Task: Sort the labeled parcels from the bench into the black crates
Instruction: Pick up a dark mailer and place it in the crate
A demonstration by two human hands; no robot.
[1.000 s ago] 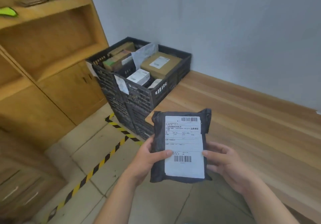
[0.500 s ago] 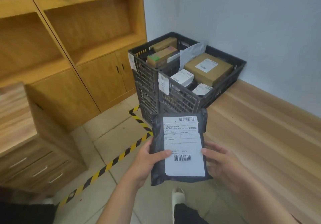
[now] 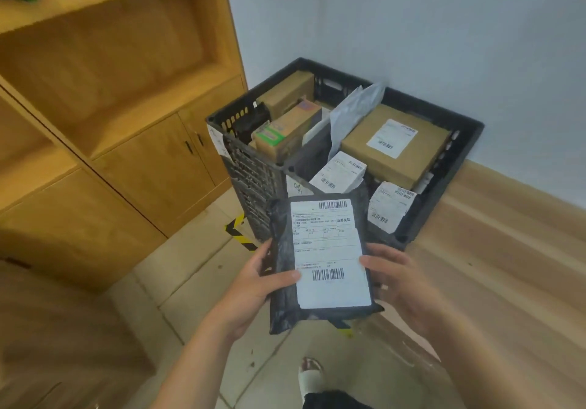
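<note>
Shelving (image 3: 126, 91): wooden, left of the scene.
Counter (image 3: 507, 265): wood, along the right wall.
Black crate (image 3: 250, 180): at the counter's end, filled with labeled boxes and bags.
Parcel (image 3: 323, 259): black bag, white label up, held in the air just in front of the crate.
Left hand (image 3: 253, 288): grips the parcel's left edge, thumb on the label.
Right hand (image 3: 399, 278): holds the right edge, thumb on the label.
</note>
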